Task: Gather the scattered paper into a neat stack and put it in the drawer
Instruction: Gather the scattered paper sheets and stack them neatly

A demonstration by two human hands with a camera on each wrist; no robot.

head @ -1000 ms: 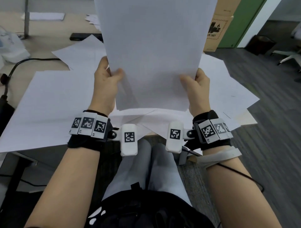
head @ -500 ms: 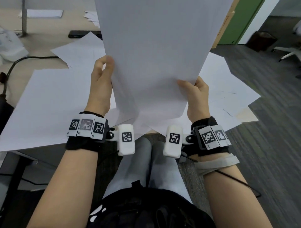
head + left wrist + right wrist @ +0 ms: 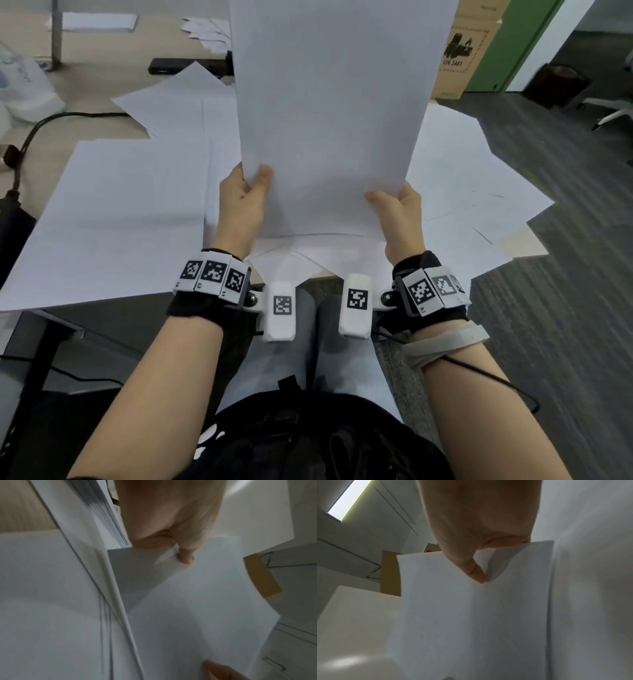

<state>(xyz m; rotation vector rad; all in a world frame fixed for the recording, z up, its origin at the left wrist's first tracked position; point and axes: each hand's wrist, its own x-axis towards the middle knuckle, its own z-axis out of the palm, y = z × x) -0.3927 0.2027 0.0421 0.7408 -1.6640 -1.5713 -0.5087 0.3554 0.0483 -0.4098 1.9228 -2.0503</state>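
I hold a stack of white paper point(image 3: 329, 113) upright above the desk, its lower edge near the desk's front. My left hand point(image 3: 245, 200) grips the stack's lower left side, thumb on the front face. My right hand point(image 3: 399, 205) grips the lower right side the same way. The left wrist view shows the thumb point(image 3: 186, 557) pinching the sheets point(image 3: 197, 608), with the stack's layered edges visible. In the right wrist view the thumb point(image 3: 476, 573) presses on the paper point(image 3: 471, 615). More loose white sheets point(image 3: 113, 212) lie spread over the desk. No drawer is in view.
A black cable point(image 3: 37, 126) runs across the desk's left side, a dark flat device point(image 3: 178, 66) lies at the back. Cardboard boxes point(image 3: 469, 44) stand behind on the right beside a green panel. Grey carpet floor point(image 3: 565, 308) lies to the right. My knees are under the desk edge.
The left hand let go of the stack's side, then took hold again lower down with the thumb on the front. The stack dropped lower and squared up toward the desk.
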